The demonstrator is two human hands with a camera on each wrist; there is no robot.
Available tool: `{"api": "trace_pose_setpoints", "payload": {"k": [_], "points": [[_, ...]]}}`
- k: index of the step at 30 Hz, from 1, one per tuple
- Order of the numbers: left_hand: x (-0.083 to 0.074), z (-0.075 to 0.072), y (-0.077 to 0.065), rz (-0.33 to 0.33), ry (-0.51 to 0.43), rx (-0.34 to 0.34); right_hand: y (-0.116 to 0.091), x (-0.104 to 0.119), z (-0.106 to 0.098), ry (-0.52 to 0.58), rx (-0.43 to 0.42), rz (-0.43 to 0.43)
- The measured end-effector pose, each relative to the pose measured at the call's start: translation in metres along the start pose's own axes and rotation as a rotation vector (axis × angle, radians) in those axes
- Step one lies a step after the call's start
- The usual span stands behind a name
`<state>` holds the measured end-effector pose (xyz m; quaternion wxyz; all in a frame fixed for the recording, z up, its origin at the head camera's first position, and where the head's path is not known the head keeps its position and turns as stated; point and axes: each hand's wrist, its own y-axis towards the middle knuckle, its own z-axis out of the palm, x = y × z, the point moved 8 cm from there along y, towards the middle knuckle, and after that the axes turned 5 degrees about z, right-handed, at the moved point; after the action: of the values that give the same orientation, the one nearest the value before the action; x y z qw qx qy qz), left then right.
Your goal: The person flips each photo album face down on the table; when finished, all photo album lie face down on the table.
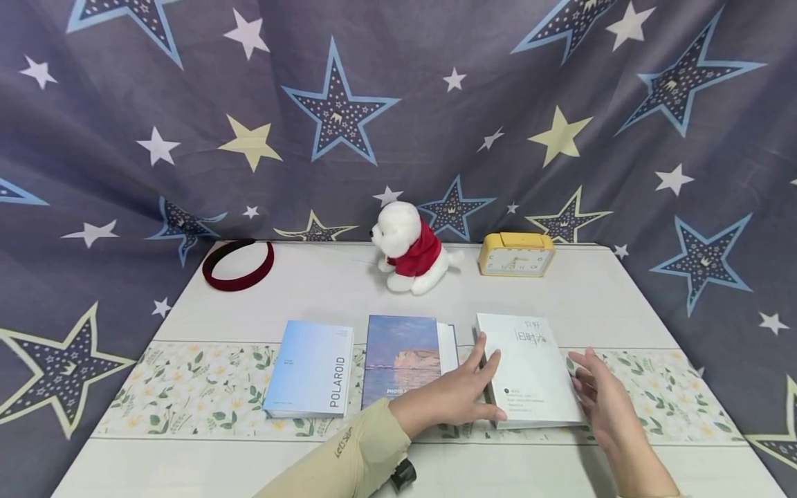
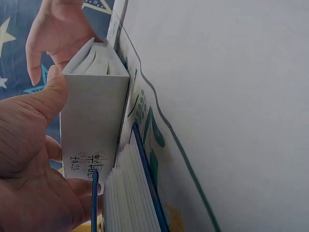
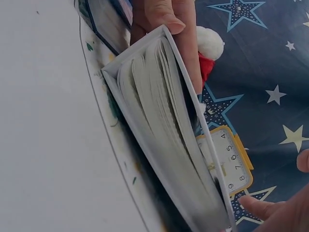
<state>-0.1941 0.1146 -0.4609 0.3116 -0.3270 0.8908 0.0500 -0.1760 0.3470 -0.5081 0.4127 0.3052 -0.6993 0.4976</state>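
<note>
A thick white photo album (image 1: 529, 380) lies at the right of the row, its cover printed with small dark writing. My left hand (image 1: 450, 395) is spread along its left side, thumb at the near corner and fingers over the spine edge. In the left wrist view the thumb touches the album's spine (image 2: 94, 113). Beside the right edge is my right hand (image 1: 607, 401), fingers slightly bent and holding nothing. The right wrist view shows the album's pages (image 3: 157, 92) between its covers. Under my left forearm's side sits a blue seascape photo album (image 1: 401, 346), partly hidden by that hand.
A light-blue album marked POLAROID (image 1: 311, 366) lies at the left. Behind the albums are a dark red headband (image 1: 239, 282), a white plush dog (image 1: 398, 232) in a red top and a yellow clock (image 1: 517, 261). A star-patterned curtain (image 1: 398, 145) hangs behind the table.
</note>
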Motion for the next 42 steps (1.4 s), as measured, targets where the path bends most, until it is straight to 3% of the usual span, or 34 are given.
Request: {"api": "trace_pose_setpoints", "payload": {"k": [4, 12, 20, 27, 32, 37, 42], "points": [[0.000, -0.002, -0.003, -0.003, 0.006, -0.011, 0.009, -0.005, -0.004, -0.035, -0.006, -0.022], [-0.001, -0.004, -0.006, 0.004, 0.008, -0.002, -0.025, 0.027, 0.011, -0.131, 0.055, -0.074], [-0.004, -0.002, -0.004, -0.008, -0.088, 0.007, -0.046, 0.045, 0.020, -0.184, 0.137, -0.097], [-0.007, 0.001, 0.001, -0.010, -0.140, -0.019, -0.057, 0.061, 0.033, -0.234, 0.214, -0.261], [-0.008, 0.007, 0.005, 0.034, -0.190, -0.011, -0.074, 0.074, 0.046, -0.221, 0.344, -0.374], [-0.010, 0.004, 0.006, 0.049, -0.355, -0.054, -0.085, 0.080, 0.061, -0.272, 0.408, -0.497], [-0.008, 0.000, 0.006, -0.035, -0.685, -0.118, -0.090, 0.082, 0.068, -0.288, 0.430, -0.573]]}}
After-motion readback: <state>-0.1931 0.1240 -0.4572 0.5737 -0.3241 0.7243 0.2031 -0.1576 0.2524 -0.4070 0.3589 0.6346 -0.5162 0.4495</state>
